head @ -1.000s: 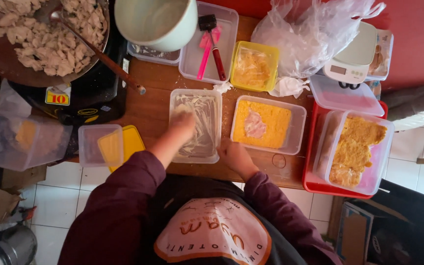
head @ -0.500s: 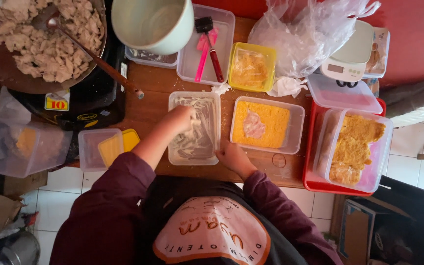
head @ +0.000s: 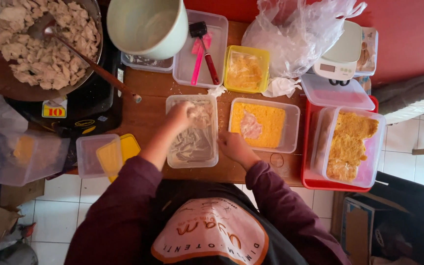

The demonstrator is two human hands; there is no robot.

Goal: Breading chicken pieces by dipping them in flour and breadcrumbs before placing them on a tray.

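My left hand (head: 180, 116), dusted white, reaches into a clear rectangular container (head: 174, 156) smeared with pale batter. Its fingers close on a pale coated piece of meat (head: 201, 115) at the container's far end. My right hand (head: 231, 146) rests on the wooden table (head: 153, 88) just right of that container, with its fingers curled and nothing in them. Right of it stands a clear tub of orange breadcrumbs (head: 271, 122) with one pale piece (head: 251, 126) lying on the crumbs.
A tub of breaded pieces (head: 349, 142) sits in a red tray (head: 306, 147) at right. A pan of cooked meat (head: 35, 44) with a ladle stands on a black stove far left. A pale bowl (head: 145, 24), a brush tub, a yellow tub, a scale and a plastic bag line the back.
My left hand has moved from the middle of the batter container to its far end with the piece. My right hand has shifted slightly toward the container.
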